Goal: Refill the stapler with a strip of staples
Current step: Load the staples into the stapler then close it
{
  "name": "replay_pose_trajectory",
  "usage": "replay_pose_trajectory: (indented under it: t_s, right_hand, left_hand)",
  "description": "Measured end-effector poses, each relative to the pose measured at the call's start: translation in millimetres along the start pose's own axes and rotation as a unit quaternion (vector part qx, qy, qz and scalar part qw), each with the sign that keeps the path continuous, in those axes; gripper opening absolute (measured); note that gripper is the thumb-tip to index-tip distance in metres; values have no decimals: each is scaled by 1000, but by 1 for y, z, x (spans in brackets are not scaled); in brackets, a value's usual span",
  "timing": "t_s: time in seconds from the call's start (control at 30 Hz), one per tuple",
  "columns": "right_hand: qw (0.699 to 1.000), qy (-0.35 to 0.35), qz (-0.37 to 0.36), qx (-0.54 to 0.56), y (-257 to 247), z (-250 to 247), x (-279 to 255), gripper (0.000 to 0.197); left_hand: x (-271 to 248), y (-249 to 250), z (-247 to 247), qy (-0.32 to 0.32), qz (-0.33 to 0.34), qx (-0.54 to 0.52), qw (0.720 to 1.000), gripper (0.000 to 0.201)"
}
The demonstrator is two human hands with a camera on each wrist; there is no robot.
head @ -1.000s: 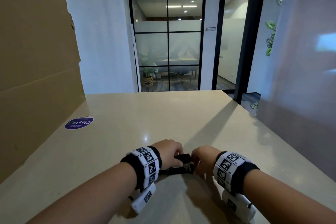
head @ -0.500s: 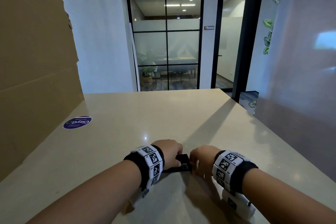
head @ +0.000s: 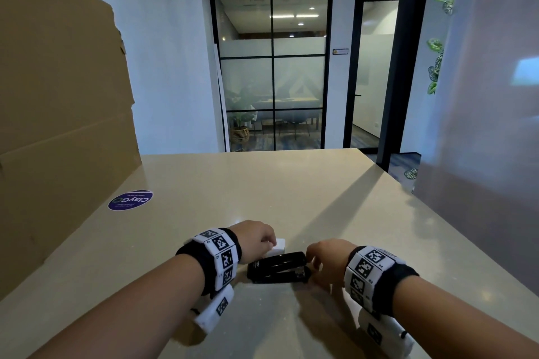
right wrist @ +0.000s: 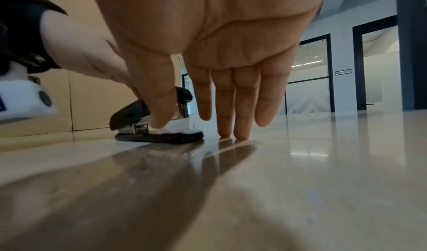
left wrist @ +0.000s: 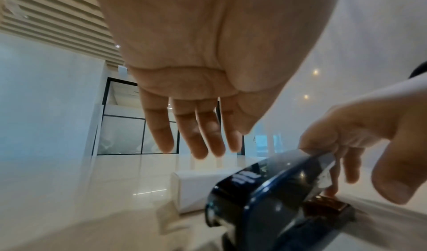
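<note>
A black stapler (head: 277, 269) lies on the beige table (head: 291, 198) between my hands, its top arm raised a little off its base (right wrist: 159, 138). Just behind it sits a small white box (head: 277, 245). My left hand (head: 256, 239) hovers over that box (left wrist: 203, 187) with straight fingers (left wrist: 201, 138) and holds nothing. My right hand (head: 323, 256) is at the stapler's right end (left wrist: 265, 200). Its fingers (right wrist: 233, 108) are straight, two tips touch the table, and its thumb (right wrist: 159, 108) is against the stapler (right wrist: 131, 112). No staple strip shows.
A tall cardboard sheet (head: 58, 125) stands along the table's left side, with a round purple sticker (head: 130, 199) on the table beside it. A translucent panel (head: 481, 125) rises at the right. Glass doors (head: 271, 67) lie beyond the far edge.
My left hand has let go of the stapler and moved up and left over the white box, which now shows. The right hand stays at the stapler's right end.
</note>
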State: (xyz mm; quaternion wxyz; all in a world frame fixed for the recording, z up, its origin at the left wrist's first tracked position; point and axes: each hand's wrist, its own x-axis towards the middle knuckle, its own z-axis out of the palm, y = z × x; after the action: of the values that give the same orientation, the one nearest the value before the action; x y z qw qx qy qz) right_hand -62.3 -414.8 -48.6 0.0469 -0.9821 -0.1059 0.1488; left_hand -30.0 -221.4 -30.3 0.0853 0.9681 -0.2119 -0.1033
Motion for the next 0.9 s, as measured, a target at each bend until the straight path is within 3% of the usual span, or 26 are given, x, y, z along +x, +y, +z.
replay_pose_trajectory:
  t_s: [0.17,0.3,0.5,0.67,0.9]
  right_hand:
    - [996,55,-40,50,-6,0,-4,53]
    - [986,109,-115,52,-13,-1,-6,41]
    - [988,85,-122,34,-19,-6,1,35]
    - [990,80,-114,30,-25,-6,5,37]
    - [992,56,-106,26,-52,-10,20,40]
  left_hand:
    - [8,-14,4,32,-8,24,999,38]
    - [14,-14,12,-13,14,25,1000,43]
    - [15,-16,20,-36,25,40,998,49]
    - [10,-43,19,-40,-21,56,997,46]
    - [-17,-108,14,8,-103,17,995,39]
